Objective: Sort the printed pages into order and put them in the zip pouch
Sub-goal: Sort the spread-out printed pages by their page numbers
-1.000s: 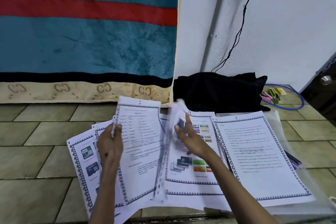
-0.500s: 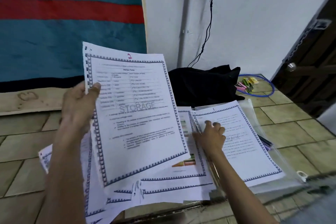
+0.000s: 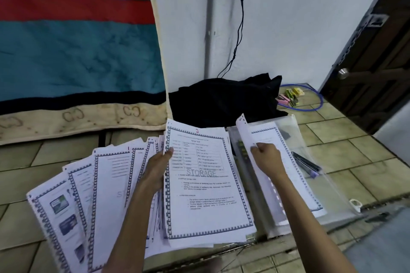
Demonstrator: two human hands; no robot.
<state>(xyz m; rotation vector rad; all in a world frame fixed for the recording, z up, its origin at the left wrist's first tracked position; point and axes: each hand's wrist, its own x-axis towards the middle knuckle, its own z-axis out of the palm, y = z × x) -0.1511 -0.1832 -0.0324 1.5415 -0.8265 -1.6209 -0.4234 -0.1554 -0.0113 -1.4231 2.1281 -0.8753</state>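
We've got the fanned pages (image 3: 84,195) spread on the floor at left, the page marked 2 (image 3: 206,184) on top just right of them, and the zip pouch (image 3: 310,153) further right. Behind those sits a cloth bundle (image 3: 224,99) against the wall.

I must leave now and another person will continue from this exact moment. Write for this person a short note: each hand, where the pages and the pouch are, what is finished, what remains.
Left hand: holds the white printed page marked with a red 2 by its left edge, above the fanned pile of border-printed pages.
Right hand: pinches a lifted white sheet, curled up over the clear plastic zip pouch.
The pouch lies flat on the tiled floor at the right; some dark pens lie at its right side.
Done: one or two pages set aside at the pouch; whether on it or in it cannot be told.
Left: most pages still unsorted; then fill the pouch.
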